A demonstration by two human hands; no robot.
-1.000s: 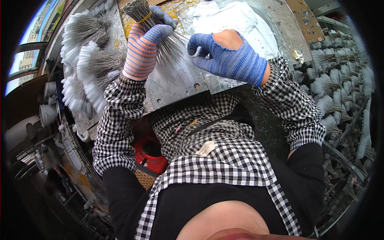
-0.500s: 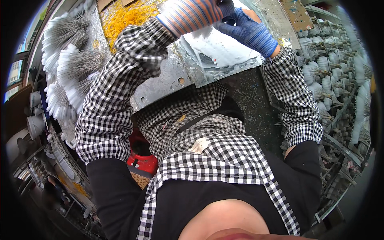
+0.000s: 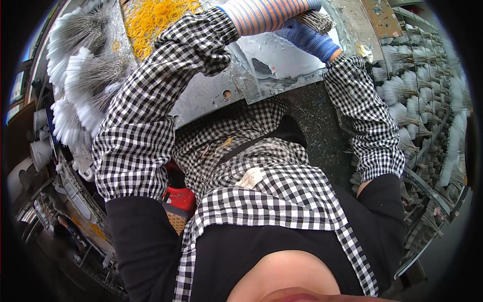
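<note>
My left hand (image 3: 275, 13), in an orange-and-blue striped knit glove, is closed round a bundle of thin wire-stemmed brushes at the top of the view. The looped wire ends (image 3: 318, 22) of the bundle stick out to the right of the fist. Close beneath them is my right hand (image 3: 313, 42), in a blue striped glove, up against the bundle. Its fingers are mostly covered by the left hand and the wires, so their grip cannot be made out. Both hands are above a pale, wet-looking sheet (image 3: 282, 58) on the worktable.
Yellow rubber rings (image 3: 156, 20) lie heaped at the table's back left. Bundles of white-bristled wire brushes (image 3: 95, 70) stand left of them. A rack (image 3: 415, 95) with many similar bundles runs along the right. The metal table edge (image 3: 201, 103) faces my apron; something red (image 3: 181, 199) is low at left.
My left hand has moved right, over the right hand. The wire loop ends, not visible before, now stick out beside the fist. White bristles below the hands are out of sight.
</note>
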